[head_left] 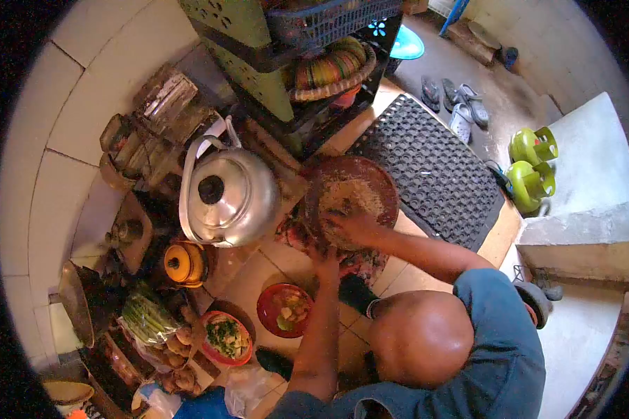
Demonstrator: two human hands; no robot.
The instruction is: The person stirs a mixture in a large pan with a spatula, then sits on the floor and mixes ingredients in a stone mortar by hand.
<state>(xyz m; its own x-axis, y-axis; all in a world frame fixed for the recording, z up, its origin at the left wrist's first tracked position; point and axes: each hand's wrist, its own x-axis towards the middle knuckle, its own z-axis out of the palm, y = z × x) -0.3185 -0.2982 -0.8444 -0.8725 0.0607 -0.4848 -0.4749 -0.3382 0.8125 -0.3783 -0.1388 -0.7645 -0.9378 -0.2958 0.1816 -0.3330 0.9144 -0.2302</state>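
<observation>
A wide brown bowl (388, 188) holds a pale, grainy mass. My right hand (353, 227) reaches over its near side, fingers down in the contents, where their tips are hard to make out. At the bowl's lower left rim is my left hand (321, 253), seemingly against the rim, its fingers mostly hidden. Patterned cloth (363, 265) shows under the bowl. Nearer to me are a red bowl (264, 307) with pale and green pieces and a red-rimmed plate (220, 359) with chopped greens and pale chunks.
Left of the bowl stands a large metal kettle (241, 188), with a yellow lidded pot (185, 264) below it. Bagged green vegetables (147, 314) lie at lower left. A shelf rack (251, 84) rises beyond; a black mat (433, 167) and green gas cylinders (528, 188) are at right.
</observation>
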